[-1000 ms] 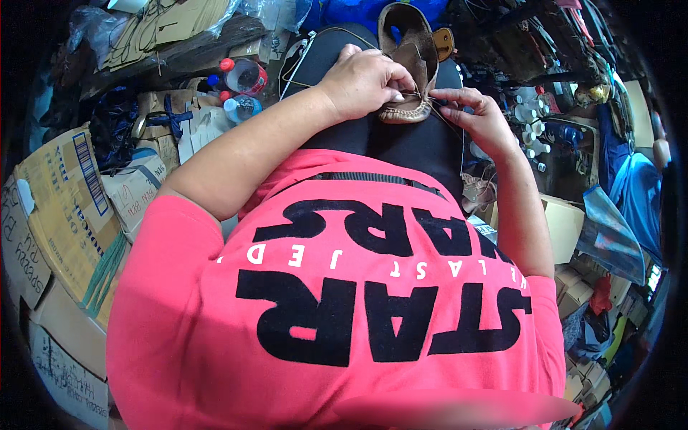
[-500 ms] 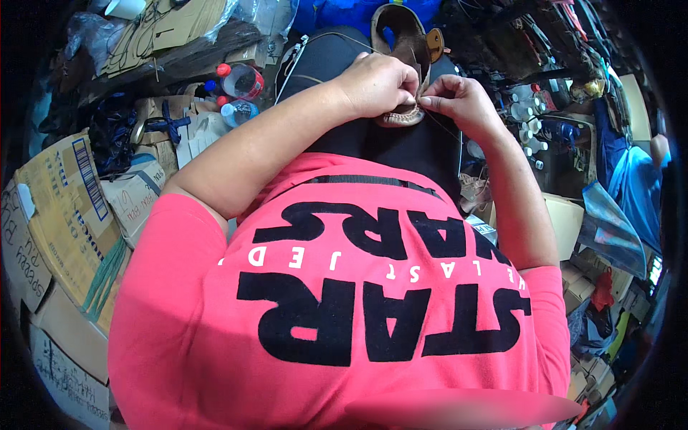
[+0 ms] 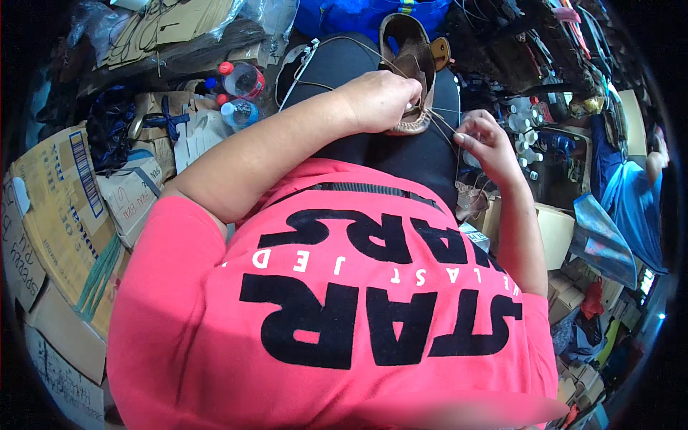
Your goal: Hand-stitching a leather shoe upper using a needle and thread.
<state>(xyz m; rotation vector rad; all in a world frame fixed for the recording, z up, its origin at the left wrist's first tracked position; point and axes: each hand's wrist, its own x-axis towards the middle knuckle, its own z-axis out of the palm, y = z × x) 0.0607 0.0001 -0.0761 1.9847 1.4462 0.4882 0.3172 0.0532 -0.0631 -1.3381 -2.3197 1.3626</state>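
A brown leather shoe [image 3: 410, 129], with stitching along the seam round its toe, lies on my dark-trousered lap. My left hand [image 3: 383, 100] is closed on the shoe's edge near the toe; the fingertips are partly hidden. Off to the shoe's right, my right hand [image 3: 489, 145] pinches a thin tan thread [image 3: 443, 122] that runs taut from the seam. Another length of the thread loops over my left thigh and passes across the shoe's opening.
Plastic bottles [image 3: 244, 80] stand left of my leg beside cardboard boxes [image 3: 61, 190]. Several small white-capped bottles [image 3: 527, 136] are at the right. A blue bag [image 3: 340, 16] lies beyond my knees. Piled cardboard [image 3: 172, 25] fills the far left.
My right hand has drawn away from the shoe to the right and slightly nearer, pulling thread out. The left hand stays at the shoe, which sits slightly lower in view.
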